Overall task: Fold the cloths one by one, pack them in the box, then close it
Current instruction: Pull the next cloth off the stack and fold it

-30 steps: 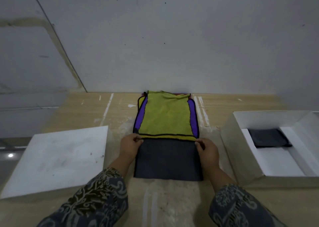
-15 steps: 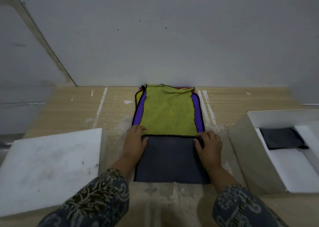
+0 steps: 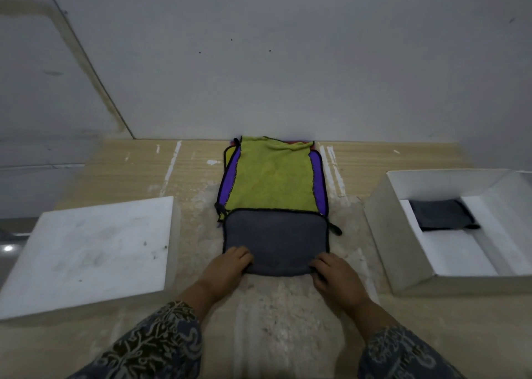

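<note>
A person's left hand (image 3: pixel 230 266) and right hand (image 3: pixel 335 273) grip the two near corners of a folded dark grey cloth (image 3: pixel 276 240) on a pale wooden tabletop (image 3: pixel 288 335); fingers curl over the near edge, though whether the thumbs are tucked beneath cannot be told. Half a second ago both hands lay at the cloth's far corners, and they have since slid back to the near edge. The grey cloth overlaps the near end of a stack of unfolded cloths: a yellow-green terry cloth (image 3: pixel 273 177) on top, a purple cloth (image 3: pixel 319 177) showing only as strips along either side, and a sliver of what may be red at the far end, too hidden to count. To the right stands one open white cardboard box (image 3: pixel 383 234), its far side cut off by the frame, holding one folded dark cloth (image 3: pixel 440 214) against its back wall. To the left lies one flat white box lid (image 3: pixel 86 252), smudged. Patterned sleeves (image 3: pixel 155 347) cover both forearms, cropped at the bottom edge.
</note>
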A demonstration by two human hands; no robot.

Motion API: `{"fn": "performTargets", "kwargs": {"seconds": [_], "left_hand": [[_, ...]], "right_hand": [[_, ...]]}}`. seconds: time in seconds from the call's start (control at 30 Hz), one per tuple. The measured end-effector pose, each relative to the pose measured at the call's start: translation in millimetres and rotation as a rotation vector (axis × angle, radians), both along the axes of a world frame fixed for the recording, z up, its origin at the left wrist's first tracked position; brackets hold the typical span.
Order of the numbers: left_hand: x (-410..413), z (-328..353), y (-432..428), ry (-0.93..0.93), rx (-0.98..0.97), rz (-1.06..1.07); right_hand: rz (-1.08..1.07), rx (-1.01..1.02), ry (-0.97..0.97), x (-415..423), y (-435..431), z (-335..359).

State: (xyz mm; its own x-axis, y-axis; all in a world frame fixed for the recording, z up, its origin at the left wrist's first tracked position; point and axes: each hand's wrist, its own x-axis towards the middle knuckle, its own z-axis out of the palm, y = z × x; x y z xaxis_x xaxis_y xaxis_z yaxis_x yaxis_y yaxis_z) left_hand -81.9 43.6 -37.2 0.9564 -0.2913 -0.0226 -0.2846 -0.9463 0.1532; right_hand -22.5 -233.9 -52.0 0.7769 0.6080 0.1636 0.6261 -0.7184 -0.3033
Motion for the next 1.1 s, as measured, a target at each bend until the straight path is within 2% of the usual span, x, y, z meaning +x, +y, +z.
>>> {"fn": "performTargets", "kwargs": {"seconds": [0.17,0.27,0.37,0.47,0.53,0.63,0.83,1.1], "left_hand": [[-3.9,10.1,-11.1,0.15,0.007,0.232],[-6.4,23.9,-10.2,0.144,-0.03,0.229],[-20.4,28.7,-5.6,0.083,-0.065,0.102],[-42.8,20.1,-4.1,0.267,-0.069,0.07],[-50.4,14.4,-1.1,0.294,-0.176,0.154],[-51.6,17.5,4.6,0.263,-0.373,0.365],[-23.6,33.8,12.2,0.075,-0.737,0.781],[20.8,30.5,15.6,0.086,-0.794,0.897]], "right_hand": [[-0.103,0.006,0.126,-3.5,-5.8,-0.7],[-0.139,0.078,0.133,-5.3,-6.9,14.1],[-0.066,0.074,0.075,-19.0,-14.2,21.8],[-0.005,0.061,0.155,-39.7,-20.9,14.6],[-0.016,0.096,0.204,-46.4,-21.7,12.0],[-0.175,0.25,0.281,-41.6,-19.7,18.1],[-0.523,0.585,0.347,-11.3,-5.6,35.3],[-0.689,0.433,0.292,25.5,16.5,27.6]]}}
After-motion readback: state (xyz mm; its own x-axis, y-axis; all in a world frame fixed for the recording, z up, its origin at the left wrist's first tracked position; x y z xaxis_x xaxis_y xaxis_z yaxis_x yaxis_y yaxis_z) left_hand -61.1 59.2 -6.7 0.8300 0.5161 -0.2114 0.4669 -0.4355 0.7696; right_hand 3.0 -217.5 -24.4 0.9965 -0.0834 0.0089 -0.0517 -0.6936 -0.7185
